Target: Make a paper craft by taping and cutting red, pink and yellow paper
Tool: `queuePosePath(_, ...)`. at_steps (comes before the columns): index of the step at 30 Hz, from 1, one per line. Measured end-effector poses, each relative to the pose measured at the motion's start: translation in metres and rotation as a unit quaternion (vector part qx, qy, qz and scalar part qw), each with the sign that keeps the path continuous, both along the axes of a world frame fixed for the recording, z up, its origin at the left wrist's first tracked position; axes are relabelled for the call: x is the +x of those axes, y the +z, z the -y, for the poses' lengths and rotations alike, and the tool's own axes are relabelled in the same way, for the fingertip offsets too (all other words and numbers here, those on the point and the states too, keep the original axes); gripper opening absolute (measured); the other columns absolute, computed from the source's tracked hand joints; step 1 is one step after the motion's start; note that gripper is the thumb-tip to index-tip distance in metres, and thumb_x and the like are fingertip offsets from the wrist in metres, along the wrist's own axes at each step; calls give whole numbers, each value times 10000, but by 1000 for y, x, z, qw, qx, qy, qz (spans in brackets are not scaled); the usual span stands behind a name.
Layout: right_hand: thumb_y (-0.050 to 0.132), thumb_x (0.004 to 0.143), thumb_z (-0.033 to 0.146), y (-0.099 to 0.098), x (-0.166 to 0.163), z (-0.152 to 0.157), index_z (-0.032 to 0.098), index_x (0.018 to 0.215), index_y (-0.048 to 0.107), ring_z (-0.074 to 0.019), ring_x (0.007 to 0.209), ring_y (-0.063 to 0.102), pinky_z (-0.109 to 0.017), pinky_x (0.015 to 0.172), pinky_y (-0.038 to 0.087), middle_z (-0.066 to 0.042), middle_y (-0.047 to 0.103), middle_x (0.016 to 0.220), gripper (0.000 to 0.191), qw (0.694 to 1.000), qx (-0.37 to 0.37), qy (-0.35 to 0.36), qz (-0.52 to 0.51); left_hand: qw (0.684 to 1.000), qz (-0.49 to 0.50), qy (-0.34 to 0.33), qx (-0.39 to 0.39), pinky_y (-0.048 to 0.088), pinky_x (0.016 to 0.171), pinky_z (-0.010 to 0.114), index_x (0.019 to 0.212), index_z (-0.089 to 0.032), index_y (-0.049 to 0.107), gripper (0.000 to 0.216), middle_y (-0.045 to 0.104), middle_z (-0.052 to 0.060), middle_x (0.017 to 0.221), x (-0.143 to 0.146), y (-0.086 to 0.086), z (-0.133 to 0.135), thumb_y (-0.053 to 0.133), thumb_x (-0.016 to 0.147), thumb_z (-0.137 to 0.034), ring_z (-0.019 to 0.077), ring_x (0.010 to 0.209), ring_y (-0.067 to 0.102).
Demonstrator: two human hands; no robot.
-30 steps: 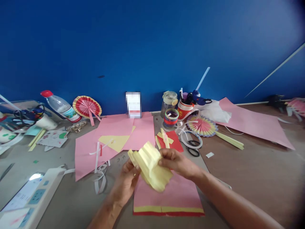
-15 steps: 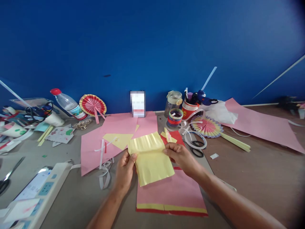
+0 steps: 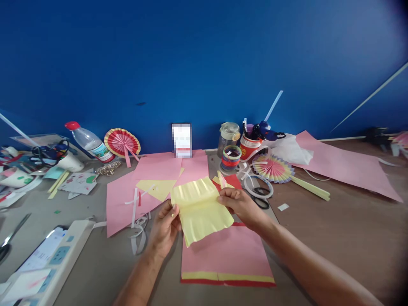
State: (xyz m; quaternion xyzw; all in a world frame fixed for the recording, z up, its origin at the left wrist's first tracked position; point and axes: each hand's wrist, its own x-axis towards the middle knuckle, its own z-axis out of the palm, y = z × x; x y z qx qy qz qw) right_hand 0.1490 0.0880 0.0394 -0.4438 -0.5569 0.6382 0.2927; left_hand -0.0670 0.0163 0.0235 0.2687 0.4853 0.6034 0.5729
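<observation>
A creased yellow paper sheet is spread out above the table between both my hands. My left hand pinches its left edge, fingers closed. My right hand pinches its right edge near the top. Under the sheet lies a stack of pink paper with yellow and red edges showing at the front.
More pink sheets and a yellow triangle lie behind. Scissors, tape rolls, a jar, a cup of tools and paper fans stand at the back. A water bottle and a power strip are on the left.
The yellow paper was bunched in folds a second ago; now it is pulled flat between my hands. The view has shifted slightly.
</observation>
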Motion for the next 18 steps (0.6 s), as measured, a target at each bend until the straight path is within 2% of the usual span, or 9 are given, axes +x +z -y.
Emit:
queuePosePath(3, 604, 729, 382, -4, 3, -4, 185, 631, 511, -79, 480, 287, -240, 480, 217, 72, 354, 487, 239, 999, 19, -24, -10, 999, 19, 42, 15, 391, 439, 166, 684, -178, 607, 270, 489, -76, 458, -7, 0, -4, 753, 713, -403, 37, 367, 393)
queuePosePath(6, 609, 727, 405, -8, 5, -10, 174, 703, 570, -81, 470, 313, -241, 473, 228, 65, 391, 498, 235, 996, 37, -69, -35, 996, 37, 72, 34, 499, 590, 219, 767, -183, 645, 340, 557, -56, 546, -13, 2, -8, 729, 703, -506, 73, 475, 512)
queuePosePath(8, 614, 729, 419, -7, 4, -11, 171, 735, 581, -80, 470, 312, -238, 468, 229, 65, 394, 508, 251, 996, 39, -66, -50, 997, 45, 51, 31, 524, 658, 262, 832, -176, 666, 424, 642, 1, 687, -10, 4, -7, 723, 677, -566, 134, 631, 611)
queuePosePath(10, 608, 747, 423, -4, 0, -8, 175, 717, 560, -75, 475, 288, -233, 465, 221, 70, 361, 515, 255, 997, 40, -39, -56, 999, 43, 4, 17, 534, 727, 328, 907, -173, 680, 507, 689, 63, 814, -1, 5, -2, 716, 654, -611, 216, 790, 656)
queuePosePath(12, 596, 768, 414, -1, -5, -3, 178, 667, 524, -70, 487, 259, -231, 468, 211, 73, 313, 528, 266, 997, 50, -15, -51, 999, 23, -36, 1, 532, 769, 385, 923, -178, 689, 538, 707, 86, 846, 11, 5, 3, 748, 607, -610, 276, 868, 665)
queuePosePath(14, 581, 789, 409, 1, -10, 1, 176, 649, 518, -69, 499, 243, -232, 474, 211, 70, 290, 549, 279, 998, 57, 0, -42, 999, -18, -49, -13, 533, 771, 409, 888, -173, 699, 489, 718, 85, 808, 19, 4, 6, 773, 603, -562, 298, 864, 675)
queuePosePath(16, 585, 794, 411, 1, -12, 5, 169, 753, 591, -76, 518, 272, -232, 492, 246, 65, 319, 574, 245, 997, 65, -1, -34, 997, -69, -38, -18, 534, 766, 416, 864, -160, 704, 421, 723, 83, 772, 22, 0, 5, 758, 646, -517, 304, 850, 682)
queuePosePath(18, 622, 779, 418, 1, -9, 7, 168, 1015, 625, -87, 555, 338, -234, 529, 303, 52, 405, 630, 344, 996, 77, 1, -38, 993, -119, -11, -11, 528, 788, 417, 860, -158, 708, 372, 729, 85, 783, 18, -3, 5, 743, 678, -480, 308, 875, 677)
